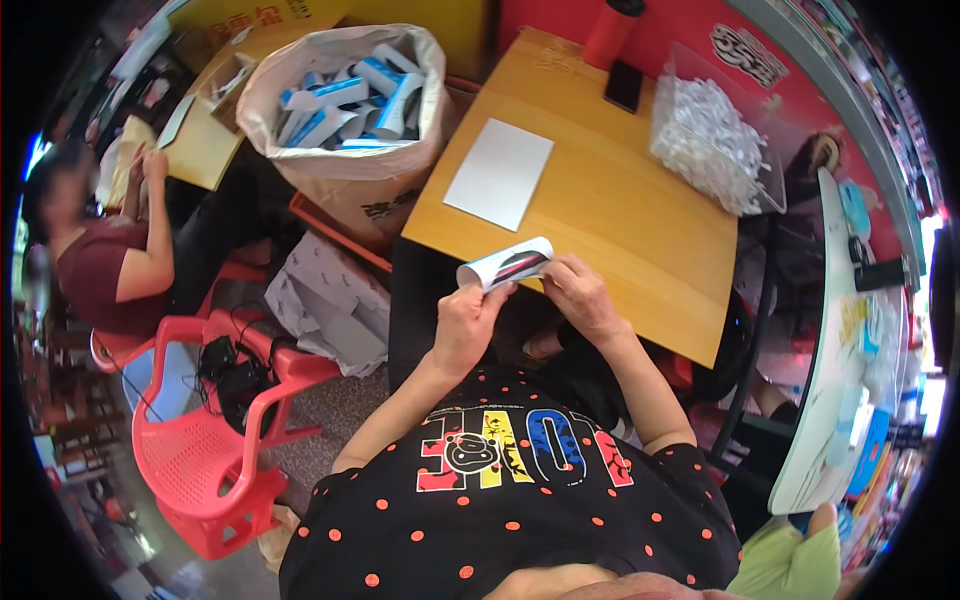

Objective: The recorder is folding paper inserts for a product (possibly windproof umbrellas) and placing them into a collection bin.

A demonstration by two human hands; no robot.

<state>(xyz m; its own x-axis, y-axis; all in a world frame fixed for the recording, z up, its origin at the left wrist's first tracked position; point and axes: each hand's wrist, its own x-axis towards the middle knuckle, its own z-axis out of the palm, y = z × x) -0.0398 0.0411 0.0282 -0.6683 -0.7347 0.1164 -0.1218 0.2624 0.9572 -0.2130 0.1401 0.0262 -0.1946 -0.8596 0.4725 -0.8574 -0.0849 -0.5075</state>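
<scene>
At the near edge of the wooden table (625, 235), a curled printed sheet (500, 266) spans the left hand (466, 325), closed on its lower edge, and the right hand (584, 302), fingers pinching its right end, where uneven pressure could crease it.

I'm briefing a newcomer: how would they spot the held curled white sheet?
Find the yellow wooden table. By its near edge, the left hand and right hand hold a curled white sheet with black and red print. Curled blue and white pieces lie in the big pale sack; this one is held.
</scene>
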